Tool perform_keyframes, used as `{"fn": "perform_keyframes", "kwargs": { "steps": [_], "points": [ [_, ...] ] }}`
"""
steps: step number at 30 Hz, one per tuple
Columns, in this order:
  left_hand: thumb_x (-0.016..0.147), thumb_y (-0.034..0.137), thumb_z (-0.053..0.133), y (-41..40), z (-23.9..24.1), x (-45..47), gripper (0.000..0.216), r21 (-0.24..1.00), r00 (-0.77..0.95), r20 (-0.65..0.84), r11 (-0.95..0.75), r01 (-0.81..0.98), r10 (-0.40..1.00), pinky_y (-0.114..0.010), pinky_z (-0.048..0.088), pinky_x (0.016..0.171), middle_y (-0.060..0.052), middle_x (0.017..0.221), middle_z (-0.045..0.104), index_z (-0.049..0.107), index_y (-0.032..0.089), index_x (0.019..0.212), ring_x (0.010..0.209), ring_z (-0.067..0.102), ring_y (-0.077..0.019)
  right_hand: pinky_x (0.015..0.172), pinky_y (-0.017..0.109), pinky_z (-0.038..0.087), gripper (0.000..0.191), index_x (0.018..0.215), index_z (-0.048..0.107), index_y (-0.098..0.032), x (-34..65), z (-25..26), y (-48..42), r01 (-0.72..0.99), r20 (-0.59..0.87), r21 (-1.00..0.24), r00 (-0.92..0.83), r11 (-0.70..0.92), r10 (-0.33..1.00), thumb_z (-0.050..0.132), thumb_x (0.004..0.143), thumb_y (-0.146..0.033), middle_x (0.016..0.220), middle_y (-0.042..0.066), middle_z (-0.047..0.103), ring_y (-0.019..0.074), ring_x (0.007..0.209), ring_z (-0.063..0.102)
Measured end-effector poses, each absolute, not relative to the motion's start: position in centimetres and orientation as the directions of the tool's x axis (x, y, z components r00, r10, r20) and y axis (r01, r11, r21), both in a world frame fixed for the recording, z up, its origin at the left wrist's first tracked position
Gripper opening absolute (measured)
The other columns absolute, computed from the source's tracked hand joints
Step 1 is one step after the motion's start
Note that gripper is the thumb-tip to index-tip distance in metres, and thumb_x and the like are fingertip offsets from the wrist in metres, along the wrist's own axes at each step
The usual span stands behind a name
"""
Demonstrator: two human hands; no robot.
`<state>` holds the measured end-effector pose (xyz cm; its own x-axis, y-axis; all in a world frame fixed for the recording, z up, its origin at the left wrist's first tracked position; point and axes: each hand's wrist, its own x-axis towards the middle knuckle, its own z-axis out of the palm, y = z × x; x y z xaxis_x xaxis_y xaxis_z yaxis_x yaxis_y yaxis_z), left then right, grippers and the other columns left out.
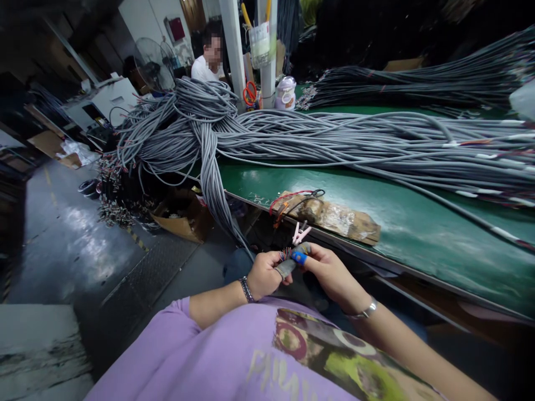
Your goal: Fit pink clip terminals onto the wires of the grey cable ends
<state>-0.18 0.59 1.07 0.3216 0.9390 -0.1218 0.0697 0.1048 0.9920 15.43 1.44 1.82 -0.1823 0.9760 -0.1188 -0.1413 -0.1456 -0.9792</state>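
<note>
My left hand (pixel 264 275) is closed around the end of a grey cable bundle, where thin coloured wires (pixel 285 254) with coppery tips stick up between the fingers. Close against it, my right hand (pixel 334 278) pinches at the same wires with thumb and forefinger. Blue tape wraps a digit of the right hand, and grey coverings sit on fingers of both hands. The grey cables (pixel 211 167) hang from the table down toward my left hand. Just beyond the fingers a pale pink clothes peg (pixel 301 233) stands at the table edge.
A wooden block (pixel 355 225) with red and black leads lies on the green table (pixel 418 223). Grey cables (pixel 334 136) stretch across it, with black cables (pixel 376 86) behind. Scissors (pixel 249 93) hang by a post. A cardboard box (pixel 184 223) stands below; a person (pixel 204 68) sits beyond.
</note>
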Motion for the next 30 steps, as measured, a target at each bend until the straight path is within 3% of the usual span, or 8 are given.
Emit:
{"fn": "perform_keyframes", "kwargs": {
  "steps": [4,8,12,15,26,30],
  "points": [
    [0.077,0.056,0.059,0.6,1.3,-0.2,0.045,0.995,0.286,-0.084,0.067,0.069,0.955,-0.022,0.044,0.049,-0.002,0.051,0.057,0.057,0.015,0.059,0.047,0.053,-0.0101,0.052,0.025,0.037,0.023,0.063,0.063,-0.019,15.3,0.6,1.5,-0.193,-0.168,-0.962,-0.135,-0.192,0.977,0.076,0.065,-0.037,0.058,-0.002,0.055,0.0108,0.054,0.044],
    [0.076,0.054,0.061,0.7,1.7,-0.3,0.042,1.0,0.229,-0.004,-0.002,0.027,0.973,-0.022,0.043,0.048,-0.001,0.049,0.055,0.057,0.015,0.062,0.044,0.051,-0.0093,0.054,0.024,0.039,0.024,0.065,0.062,-0.018,15.3,-0.3,1.8,-0.322,-0.218,-0.905,-0.211,-0.279,0.953,0.077,0.066,-0.037,0.058,-0.003,0.054,0.0099,0.053,0.044],
    [0.076,0.055,0.061,1.1,2.3,-0.3,0.042,0.999,0.171,0.046,-0.046,-0.005,0.984,-0.022,0.041,0.046,0.0,0.048,0.055,0.06,0.014,0.068,0.044,0.049,-0.009,0.06,0.028,0.046,0.038,0.074,0.064,-0.02,15.6,0.0,3.1,-0.494,-0.266,-0.8,-0.217,-0.341,0.939,0.066,0.073,-0.058,0.066,0.001,0.06,0.0132,0.058,0.052],
    [0.075,0.054,0.062,1.5,2.5,0.1,0.041,1.0,0.166,0.028,-0.028,-0.006,0.986,-0.021,0.041,0.046,0.001,0.048,0.054,0.059,0.015,0.067,0.043,0.049,-0.0086,0.063,0.029,0.049,0.046,0.078,0.066,-0.021,15.5,0.3,4.4,-0.513,-0.281,-0.777,-0.235,-0.364,0.93,0.058,0.076,-0.066,0.072,0.004,0.064,0.0159,0.064,0.058],
    [0.074,0.047,0.063,2.0,1.5,1.0,0.033,0.999,0.214,-0.047,0.044,0.018,0.976,-0.02,0.041,0.045,0.002,0.047,0.053,0.058,0.015,0.067,0.042,0.048,-0.0079,0.062,0.032,0.048,0.042,0.074,0.065,-0.02,13.8,-0.1,5.6,-0.606,-0.248,-0.76,-0.066,-0.236,0.967,0.068,0.07,-0.062,0.069,0.003,0.066,0.018,0.064,0.059],
    [0.073,0.048,0.063,1.9,1.4,1.0,0.034,0.998,0.215,-0.066,0.066,0.008,0.974,-0.02,0.04,0.044,0.002,0.047,0.052,0.058,0.015,0.067,0.042,0.047,-0.0079,0.059,0.029,0.048,0.043,0.076,0.065,-0.021,13.9,-0.1,5.3,-0.63,-0.273,-0.729,-0.093,-0.269,0.957,0.067,0.07,-0.064,0.07,0.003,0.066,0.0169,0.063,0.058]
  ]
}}
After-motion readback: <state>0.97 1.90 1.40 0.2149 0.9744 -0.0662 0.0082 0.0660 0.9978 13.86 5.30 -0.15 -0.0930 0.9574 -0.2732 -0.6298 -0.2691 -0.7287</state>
